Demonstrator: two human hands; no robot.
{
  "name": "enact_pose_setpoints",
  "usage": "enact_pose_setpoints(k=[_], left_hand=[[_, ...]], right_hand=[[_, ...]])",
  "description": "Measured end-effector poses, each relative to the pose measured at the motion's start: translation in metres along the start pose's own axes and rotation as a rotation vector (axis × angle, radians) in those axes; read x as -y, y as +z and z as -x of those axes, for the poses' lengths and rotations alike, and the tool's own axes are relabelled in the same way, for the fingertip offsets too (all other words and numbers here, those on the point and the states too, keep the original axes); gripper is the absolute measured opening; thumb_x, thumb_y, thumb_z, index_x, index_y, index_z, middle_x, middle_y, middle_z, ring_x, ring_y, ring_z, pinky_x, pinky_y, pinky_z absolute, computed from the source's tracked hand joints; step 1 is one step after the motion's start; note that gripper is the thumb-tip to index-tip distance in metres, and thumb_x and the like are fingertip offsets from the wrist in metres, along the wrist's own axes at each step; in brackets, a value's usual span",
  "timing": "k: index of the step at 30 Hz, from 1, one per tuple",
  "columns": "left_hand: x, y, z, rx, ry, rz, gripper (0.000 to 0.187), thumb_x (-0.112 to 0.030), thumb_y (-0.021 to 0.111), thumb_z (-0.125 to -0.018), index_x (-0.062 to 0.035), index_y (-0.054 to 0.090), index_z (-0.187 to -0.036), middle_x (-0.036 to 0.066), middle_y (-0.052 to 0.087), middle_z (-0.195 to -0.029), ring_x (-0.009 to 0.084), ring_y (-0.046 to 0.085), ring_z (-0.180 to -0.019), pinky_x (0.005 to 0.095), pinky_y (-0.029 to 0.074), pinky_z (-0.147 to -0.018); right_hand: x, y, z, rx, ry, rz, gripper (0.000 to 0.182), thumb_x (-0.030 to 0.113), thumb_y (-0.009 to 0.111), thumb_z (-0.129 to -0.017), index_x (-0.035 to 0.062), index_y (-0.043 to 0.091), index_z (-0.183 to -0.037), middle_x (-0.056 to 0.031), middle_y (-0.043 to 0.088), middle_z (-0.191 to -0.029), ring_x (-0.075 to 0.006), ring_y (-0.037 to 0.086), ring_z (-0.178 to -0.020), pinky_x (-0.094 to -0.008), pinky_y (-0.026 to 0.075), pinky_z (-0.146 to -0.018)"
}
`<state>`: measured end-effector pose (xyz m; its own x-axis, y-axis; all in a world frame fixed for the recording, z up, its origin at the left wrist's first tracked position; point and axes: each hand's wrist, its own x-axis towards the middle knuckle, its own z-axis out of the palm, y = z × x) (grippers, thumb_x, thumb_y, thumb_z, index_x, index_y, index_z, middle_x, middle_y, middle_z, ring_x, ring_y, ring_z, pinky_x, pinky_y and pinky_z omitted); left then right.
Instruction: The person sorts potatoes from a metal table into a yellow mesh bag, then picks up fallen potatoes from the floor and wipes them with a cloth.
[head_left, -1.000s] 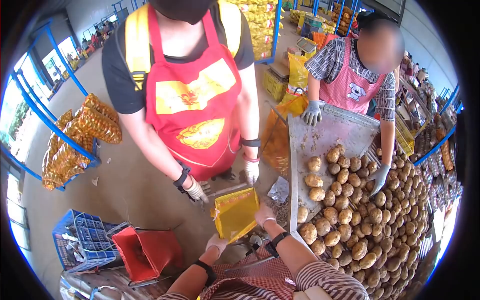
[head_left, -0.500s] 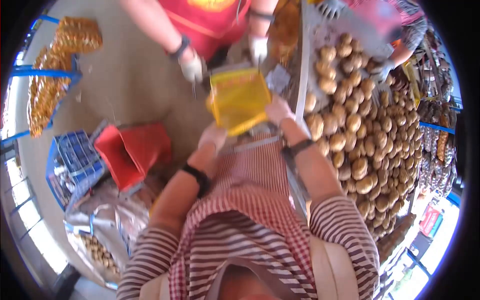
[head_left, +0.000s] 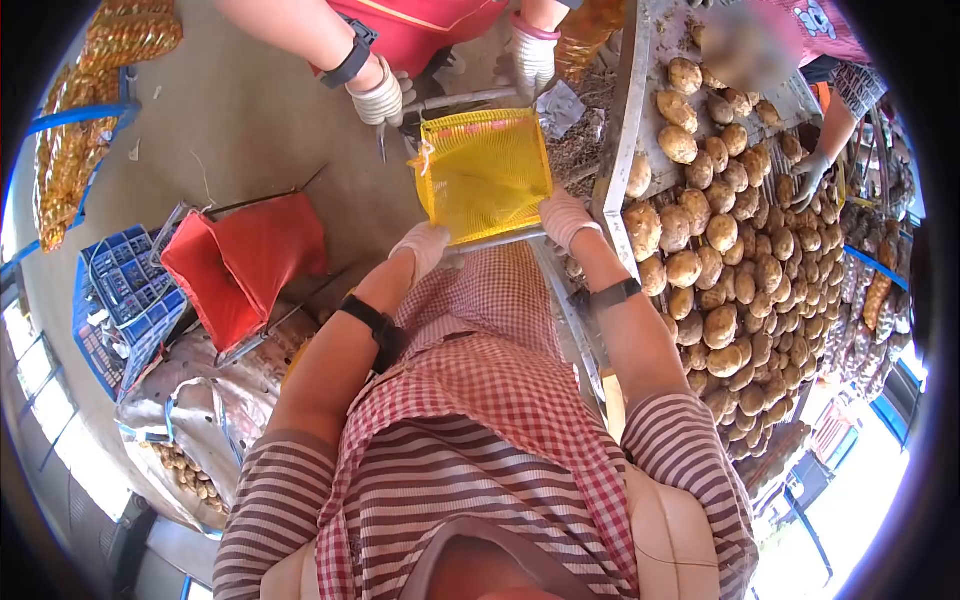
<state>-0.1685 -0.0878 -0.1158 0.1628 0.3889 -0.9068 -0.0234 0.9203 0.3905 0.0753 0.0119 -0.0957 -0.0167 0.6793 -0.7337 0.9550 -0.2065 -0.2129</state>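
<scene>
A yellow mesh bag (head_left: 485, 180) is stretched out in front of me, with a metal frame around it. My left hand (head_left: 425, 248), in a pale glove, is closed on the bag's near left corner. At the near right corner, my right hand (head_left: 567, 218) is gloved too and closed on the edge. Facing me, a co-worker in red has one gloved hand (head_left: 382, 100) by the far left corner, with a thin pointed thing below it. That person's other gloved hand (head_left: 533, 55) is by the far right corner.
Many potatoes (head_left: 722, 232) cover the sorting table (head_left: 628, 100) at right, where another person's gloved hand (head_left: 812, 178) reaches in. To the left stand a red folded container (head_left: 245, 262) and a blue crate (head_left: 125, 300). Filled mesh bags (head_left: 65, 170) hang farther left.
The yellow bag has become flatter and more spread between my hands. The co-worker's hands remain near its far corners. At the table, the other person's hand has shifted down and right.
</scene>
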Motion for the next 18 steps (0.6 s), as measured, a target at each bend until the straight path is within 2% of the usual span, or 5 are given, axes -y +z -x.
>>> enact_pose_setpoints(k=[4,6,11,16,18], left_hand=[[0.014,-0.005,-0.021,-0.050,0.156,-0.194,0.049,-0.035,0.041,-0.099,-0.0025,0.063,-0.128,0.018,0.069,-0.124,0.0350,0.066,-0.113,0.0470,0.042,-0.106],[0.007,-0.006,-0.012,-0.225,0.211,-0.627,0.048,-0.038,0.042,-0.099,-0.0092,0.063,-0.131,0.015,0.068,-0.128,0.0345,0.061,-0.123,0.0510,0.029,-0.116],[0.003,-0.006,0.011,-0.281,0.215,-0.709,0.043,-0.039,0.045,-0.099,-0.0163,0.065,-0.131,0.011,0.070,-0.127,0.0332,0.057,-0.128,0.0526,0.015,-0.122],[-0.001,-0.009,0.026,-0.324,0.257,-0.742,0.039,-0.035,0.047,-0.100,-0.0186,0.066,-0.129,0.008,0.072,-0.123,0.0299,0.060,-0.125,0.0545,0.012,-0.122],[0.003,-0.007,0.026,-0.320,0.300,-0.729,0.043,-0.039,0.043,-0.100,-0.0171,0.065,-0.129,0.013,0.070,-0.126,0.0291,0.060,-0.125,0.0513,0.007,-0.124]], right_hand=[[-0.015,0.019,-0.017,-0.108,-0.021,-0.079,0.040,0.020,0.051,-0.094,-0.0047,0.059,-0.124,-0.0307,0.067,-0.118,-0.0453,0.064,-0.114,-0.0468,0.052,-0.097],[-0.019,0.019,-0.029,-0.092,-0.005,-0.112,0.039,0.021,0.051,-0.094,-0.0032,0.062,-0.123,-0.0299,0.068,-0.117,-0.0449,0.064,-0.114,-0.0462,0.051,-0.097],[-0.010,0.020,-0.006,-0.113,0.007,-0.216,0.038,0.022,0.053,-0.092,0.0008,0.068,-0.119,-0.0299,0.069,-0.115,-0.0439,0.065,-0.111,-0.0461,0.050,-0.095],[-0.025,0.036,0.007,-0.074,-0.160,-0.712,0.036,0.019,0.055,-0.091,0.0001,0.067,-0.119,-0.0159,0.073,-0.104,-0.0241,0.067,-0.093,-0.0362,0.051,-0.086],[-0.035,0.040,0.007,-0.036,-0.153,-0.857,0.037,0.018,0.056,-0.091,0.0000,0.066,-0.121,-0.0126,0.072,-0.104,-0.0206,0.065,-0.092,-0.0336,0.051,-0.084]])
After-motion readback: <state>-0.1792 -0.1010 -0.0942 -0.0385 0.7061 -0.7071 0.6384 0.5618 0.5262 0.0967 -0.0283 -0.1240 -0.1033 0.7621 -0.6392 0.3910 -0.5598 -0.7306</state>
